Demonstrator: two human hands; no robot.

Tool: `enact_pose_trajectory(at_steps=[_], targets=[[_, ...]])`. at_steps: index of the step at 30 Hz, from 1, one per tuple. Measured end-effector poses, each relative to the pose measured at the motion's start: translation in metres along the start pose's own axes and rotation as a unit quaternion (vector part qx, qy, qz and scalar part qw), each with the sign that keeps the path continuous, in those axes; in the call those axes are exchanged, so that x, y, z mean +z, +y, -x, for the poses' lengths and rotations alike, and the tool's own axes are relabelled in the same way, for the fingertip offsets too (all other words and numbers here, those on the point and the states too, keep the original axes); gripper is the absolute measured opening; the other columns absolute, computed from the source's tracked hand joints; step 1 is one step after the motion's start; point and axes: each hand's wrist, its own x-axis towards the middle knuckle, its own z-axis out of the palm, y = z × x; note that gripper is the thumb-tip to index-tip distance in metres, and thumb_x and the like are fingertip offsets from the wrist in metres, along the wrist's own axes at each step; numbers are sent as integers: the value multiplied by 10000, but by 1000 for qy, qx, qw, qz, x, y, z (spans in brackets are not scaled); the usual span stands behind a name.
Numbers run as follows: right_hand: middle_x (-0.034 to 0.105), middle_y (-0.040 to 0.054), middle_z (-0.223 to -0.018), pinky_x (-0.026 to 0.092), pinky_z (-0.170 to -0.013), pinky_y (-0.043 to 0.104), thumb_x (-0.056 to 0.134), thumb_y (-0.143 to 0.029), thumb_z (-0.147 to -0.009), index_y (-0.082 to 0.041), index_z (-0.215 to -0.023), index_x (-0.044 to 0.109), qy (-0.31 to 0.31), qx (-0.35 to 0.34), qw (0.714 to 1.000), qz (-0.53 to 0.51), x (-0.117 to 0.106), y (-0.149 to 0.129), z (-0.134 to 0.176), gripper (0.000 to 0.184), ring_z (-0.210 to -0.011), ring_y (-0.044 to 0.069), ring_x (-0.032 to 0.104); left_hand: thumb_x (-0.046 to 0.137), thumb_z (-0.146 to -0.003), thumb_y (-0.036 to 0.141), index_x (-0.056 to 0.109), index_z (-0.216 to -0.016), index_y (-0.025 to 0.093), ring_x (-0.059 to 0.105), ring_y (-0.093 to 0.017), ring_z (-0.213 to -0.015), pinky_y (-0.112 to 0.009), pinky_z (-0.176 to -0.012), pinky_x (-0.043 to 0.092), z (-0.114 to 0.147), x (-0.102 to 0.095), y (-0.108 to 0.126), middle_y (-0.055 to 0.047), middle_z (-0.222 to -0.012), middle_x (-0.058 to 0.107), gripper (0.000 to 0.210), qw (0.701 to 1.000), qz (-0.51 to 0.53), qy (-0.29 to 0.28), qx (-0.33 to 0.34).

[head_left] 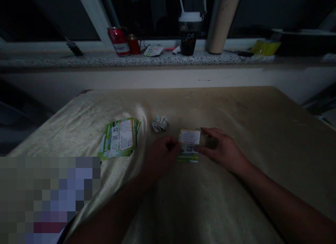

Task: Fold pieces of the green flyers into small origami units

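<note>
A small printed paper sheet, green and white with a QR code, lies on the cloth-covered table between my hands. My left hand has its fingers curled, thumb and index finger pinching the sheet's left edge. At the opposite edge is my right hand; its thumb tip touches the paper and its index finger reaches the upper right corner, with a gap between them. Just beyond my left hand sits a folded paper piece with pointed corners. A stack of similar green leaflets rests farther left.
Behind the table, a speckled stone sill carries a red can, a lidded drink cup with a straw, a cardboard tube and a yellow item. A pixelated patch covers the lower left.
</note>
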Motion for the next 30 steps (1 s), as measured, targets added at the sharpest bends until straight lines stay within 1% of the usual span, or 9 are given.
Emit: enact_pose_trajectory(at_steps=[2, 4, 6, 8, 10, 16, 21, 26, 30], targets=[[764, 98, -1077, 549, -909, 452, 752, -455, -818, -213, -1157, 725, -1, 55, 986, -155, 1, -2, -1, 418, -974, 261, 710, 550, -870, 407, 666, -785, 164, 650, -160, -671, -250, -606, 492, 1, -1, -1, -18, -726, 702, 282, 999, 52, 9, 6], [799, 59, -949, 582, -857, 412, 742, -436, -828, -226, -997, 780, -24, 104, 956, -273, 2, -5, 0, 272, -867, 228, 742, 591, -841, 399, 661, -762, 162, 640, -151, -663, -246, -608, 499, 3, -1, 0, -10, -711, 693, 260, 991, 131, 13, 8], [807, 39, -871, 596, -833, 390, 775, -411, -795, -227, -882, 797, -28, 128, 935, -329, 1, -9, 1, 205, -819, 214, 751, 659, -794, 371, 664, -745, 160, 643, -148, -665, -252, -626, 513, 4, 0, 2, -3, -707, 693, 217, 969, 245, 6, -3], [809, 32, -847, 603, -827, 377, 807, -385, -762, -226, -847, 799, -25, 129, 926, -354, 0, -12, 2, 181, -804, 206, 754, 714, -753, 345, 683, -756, 155, 664, -157, -695, -274, -670, 539, 5, 0, 4, -7, -733, 712, 192, 939, 343, 0, -27], [808, 33, -833, 605, -819, 365, 817, -369, -751, -219, -821, 796, -24, 126, 921, -369, -1, -15, 3, 167, -788, 197, 754, 742, -734, 336, 708, -776, 151, 680, -166, -724, -293, -709, 555, 6, -1, 7, -13, -759, 732, 192, 925, 377, 4, -49], [803, 29, -798, 603, -754, 322, 826, -348, -741, -212, -786, 788, -18, 125, 922, -365, -2, -16, 4, 148, -719, 171, 742, 748, -745, 299, 734, -787, 157, 700, -168, -740, -303, -737, 565, 6, -1, 8, -15, -775, 758, 150, 921, 386, 5, -57], [800, 32, -790, 605, -747, 331, 826, -372, -745, -210, -782, 780, -21, 123, 919, -374, -2, -13, 3, 173, -705, 174, 738, 735, -754, 302, 742, -818, 161, 720, -191, -783, -338, -771, 584, 5, 0, 5, -32, -822, 778, 155, 929, 368, 11, -46], [803, 44, -837, 611, -761, 348, 807, -396, -775, -209, -836, 785, -38, 109, 915, -387, -2, -17, 4, 198, -743, 192, 746, 723, -788, 314, 755, -817, 177, 711, -179, -758, -306, -734, 575, 8, 2, 2, -20, -805, 769, 143, 943, 331, -18, -12], [804, 45, -836, 609, -744, 346, 792, -393, -795, -213, -860, 796, -45, 109, 912, -393, -1, -18, 5, 192, -733, 191, 746, 724, -806, 318, 772, -883, 184, 707, -180, -779, -299, -741, 569, 11, 5, 3, -28, -842, 770, 163, 943, 332, -31, -3]])
